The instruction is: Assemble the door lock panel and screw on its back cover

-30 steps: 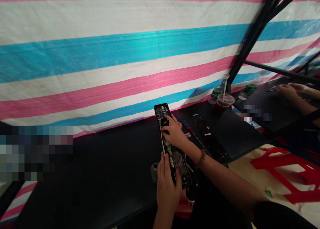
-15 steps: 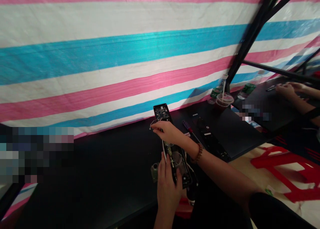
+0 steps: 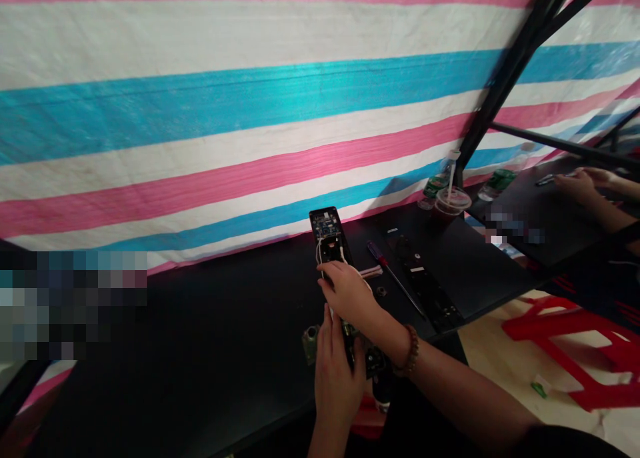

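A long black electronic device [image 3: 331, 250] lies opened on the table, pointing away from me, a green-blue circuit board [image 3: 326, 226] showing at its far end. White wires [image 3: 320, 250] loop from below that board toward my right hand [image 3: 347, 291], whose thumb and fingers are pinched at the wire by the device's left edge. My left hand [image 3: 337, 368] grips the near part of the device, fingers along the left side and thumb across on the right. The two hands hide much of the device's middle. Left of my left hand sits a small greenish part [image 3: 310, 345].
Right of the device lie a screwdriver [image 3: 395, 278] and a long black cover panel [image 3: 423, 281]. A lidded drink cup [image 3: 451, 201] and a plastic bottle [image 3: 434, 185] stand at the back right. Another person's hands [image 3: 583, 185] work at the neighbouring table, near a red stool [image 3: 565, 358].
My right hand has come nearer along the device, from close to the circuit board toward my left hand, with the white wire drawn down. My left hand has stayed in place.
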### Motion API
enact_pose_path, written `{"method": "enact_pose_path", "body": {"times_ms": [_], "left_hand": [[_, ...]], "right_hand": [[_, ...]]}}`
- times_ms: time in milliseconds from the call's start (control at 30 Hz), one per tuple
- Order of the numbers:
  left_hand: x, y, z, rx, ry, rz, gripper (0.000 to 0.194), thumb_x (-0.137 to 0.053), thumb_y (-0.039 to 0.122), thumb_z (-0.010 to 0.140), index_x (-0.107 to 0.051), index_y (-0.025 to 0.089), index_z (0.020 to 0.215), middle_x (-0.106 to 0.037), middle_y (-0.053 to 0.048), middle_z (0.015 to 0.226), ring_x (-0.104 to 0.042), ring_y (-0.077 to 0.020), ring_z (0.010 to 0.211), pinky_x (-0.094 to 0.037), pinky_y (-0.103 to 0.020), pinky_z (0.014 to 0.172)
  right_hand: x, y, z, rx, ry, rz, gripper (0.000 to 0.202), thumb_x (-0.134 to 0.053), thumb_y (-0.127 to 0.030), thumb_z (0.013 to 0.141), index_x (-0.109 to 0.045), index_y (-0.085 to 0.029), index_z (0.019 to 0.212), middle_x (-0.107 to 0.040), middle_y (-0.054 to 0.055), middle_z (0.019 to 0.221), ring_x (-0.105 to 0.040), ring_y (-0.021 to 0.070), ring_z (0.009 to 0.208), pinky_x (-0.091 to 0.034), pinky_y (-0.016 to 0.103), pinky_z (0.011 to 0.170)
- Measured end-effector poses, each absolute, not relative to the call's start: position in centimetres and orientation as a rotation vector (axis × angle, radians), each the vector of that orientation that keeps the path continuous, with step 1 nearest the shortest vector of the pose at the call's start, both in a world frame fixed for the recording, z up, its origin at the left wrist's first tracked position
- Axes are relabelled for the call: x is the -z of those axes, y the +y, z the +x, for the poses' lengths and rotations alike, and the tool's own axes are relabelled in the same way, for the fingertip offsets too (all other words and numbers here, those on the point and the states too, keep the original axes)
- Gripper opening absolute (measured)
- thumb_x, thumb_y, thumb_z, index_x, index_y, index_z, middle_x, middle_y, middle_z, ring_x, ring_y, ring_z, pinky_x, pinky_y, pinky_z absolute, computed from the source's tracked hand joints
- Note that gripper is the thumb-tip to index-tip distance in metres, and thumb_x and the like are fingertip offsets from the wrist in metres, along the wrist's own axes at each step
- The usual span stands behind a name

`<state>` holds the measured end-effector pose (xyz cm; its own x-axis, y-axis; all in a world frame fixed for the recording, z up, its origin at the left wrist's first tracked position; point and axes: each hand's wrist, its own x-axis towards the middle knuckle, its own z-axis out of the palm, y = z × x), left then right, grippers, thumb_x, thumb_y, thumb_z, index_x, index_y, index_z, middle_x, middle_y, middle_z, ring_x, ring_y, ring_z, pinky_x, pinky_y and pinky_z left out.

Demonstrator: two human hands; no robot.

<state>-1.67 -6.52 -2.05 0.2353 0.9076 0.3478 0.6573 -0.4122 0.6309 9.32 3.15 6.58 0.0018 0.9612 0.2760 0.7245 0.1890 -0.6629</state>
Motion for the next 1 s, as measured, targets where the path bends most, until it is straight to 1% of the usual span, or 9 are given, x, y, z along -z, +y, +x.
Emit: {"method": "enact_pose_path", "body": {"times_ms": [133, 267, 367, 467, 533, 633, 767, 933, 1000], "left_hand": [[1.9, -6.5, -1.7, -0.995, 1.445, 2.169, 0.053, -0.050, 0.026, 0.100, -0.038, 0.018, 0.151, -0.047, -0.021, 0.154, -0.050, -0.0340, 0.140, -0.049, -0.057, 0.108], [1.8, -6.5, -1.9, -1.002, 1.435, 2.146, 0.038, -0.052, 0.026, 0.097, -0.054, 0.014, 0.134, -0.062, -0.020, 0.131, -0.060, -0.0332, 0.126, -0.053, -0.054, 0.102], [1.7, -6.5, -2.0, -0.987, 1.413, 2.124, 0.030, -0.054, 0.027, 0.096, -0.059, 0.016, 0.123, -0.065, -0.018, 0.121, -0.064, -0.0326, 0.117, -0.055, -0.052, 0.097], [1.6, -6.5, -2.0, -0.984, 1.412, 2.125, 0.033, -0.054, 0.027, 0.096, -0.059, 0.015, 0.126, -0.066, -0.018, 0.123, -0.063, -0.0326, 0.120, -0.055, -0.052, 0.098], [1.7, -6.5, -1.9, -1.000, 1.427, 2.129, 0.041, -0.052, 0.025, 0.098, -0.053, 0.015, 0.138, -0.062, -0.020, 0.135, -0.058, -0.0324, 0.129, -0.052, -0.052, 0.103], [2.0, -6.5, -1.7, -1.029, 1.438, 2.153, 0.058, -0.050, 0.022, 0.099, -0.035, 0.019, 0.155, -0.044, -0.019, 0.157, -0.045, -0.0321, 0.144, -0.046, -0.054, 0.111], [2.3, -6.5, -1.6, -1.016, 1.439, 2.154, 0.068, -0.051, 0.021, 0.099, -0.023, 0.023, 0.161, -0.038, -0.017, 0.163, -0.041, -0.0325, 0.148, -0.044, -0.056, 0.114], [2.3, -6.4, -1.7, -0.974, 1.451, 2.163, 0.064, -0.050, 0.023, 0.100, -0.029, 0.026, 0.160, -0.032, -0.015, 0.166, -0.041, -0.0338, 0.147, -0.045, -0.056, 0.112], [2.3, -6.4, -1.7, -0.976, 1.449, 2.166, 0.062, -0.051, 0.023, 0.100, -0.033, 0.026, 0.158, -0.031, -0.014, 0.167, -0.042, -0.0337, 0.147, -0.046, -0.055, 0.112]], "right_hand": [[-6.7, 3.6, 8.6, -0.492, -1.651, -1.513, 0.026, -0.064, -0.010, 0.088, -0.072, -0.019, 0.111, -0.073, 0.010, 0.114, -0.069, 0.0217, 0.105, -0.054, 0.035, 0.097], [-6.2, 3.2, 7.6, -0.516, -1.851, -1.400, 0.024, -0.064, -0.013, 0.090, -0.073, -0.017, 0.112, -0.073, 0.011, 0.117, -0.068, 0.0228, 0.112, -0.051, 0.038, 0.103], [-5.9, 2.4, 6.9, -0.404, -2.038, -1.406, 0.023, -0.066, -0.017, 0.090, -0.073, -0.015, 0.111, -0.066, 0.017, 0.133, -0.060, 0.0288, 0.123, -0.047, 0.047, 0.107], [-5.8, 1.9, 7.4, -0.277, -1.968, -1.379, 0.024, -0.061, -0.017, 0.093, -0.072, -0.017, 0.114, -0.057, 0.016, 0.144, -0.052, 0.0288, 0.132, -0.045, 0.047, 0.110], [-5.7, 2.0, 8.8, -0.230, -1.824, -1.390, 0.026, -0.058, -0.015, 0.093, -0.073, -0.019, 0.114, -0.061, 0.014, 0.137, -0.054, 0.0271, 0.128, -0.046, 0.045, 0.110], [-5.2, 2.5, 11.8, -0.208, -1.649, -1.476, 0.025, -0.056, -0.013, 0.093, -0.074, -0.019, 0.110, -0.067, 0.013, 0.119, -0.059, 0.0268, 0.116, -0.048, 0.046, 0.105], [-4.4, 2.7, 14.9, -0.247, -1.616, -1.486, 0.025, -0.057, -0.015, 0.093, -0.072, -0.020, 0.112, -0.064, 0.013, 0.118, -0.061, 0.0247, 0.111, -0.051, 0.043, 0.101], [-3.7, 2.3, 15.0, -0.315, -1.689, -1.545, 0.028, -0.071, -0.022, 0.086, -0.069, -0.019, 0.114, -0.061, 0.012, 0.120, -0.061, 0.0261, 0.113, -0.050, 0.043, 0.103], [-3.4, 2.3, 14.6, -0.341, -1.661, -1.554, 0.025, -0.069, -0.020, 0.086, -0.068, -0.019, 0.111, -0.060, 0.012, 0.120, -0.062, 0.0247, 0.110, -0.051, 0.041, 0.101]]}}
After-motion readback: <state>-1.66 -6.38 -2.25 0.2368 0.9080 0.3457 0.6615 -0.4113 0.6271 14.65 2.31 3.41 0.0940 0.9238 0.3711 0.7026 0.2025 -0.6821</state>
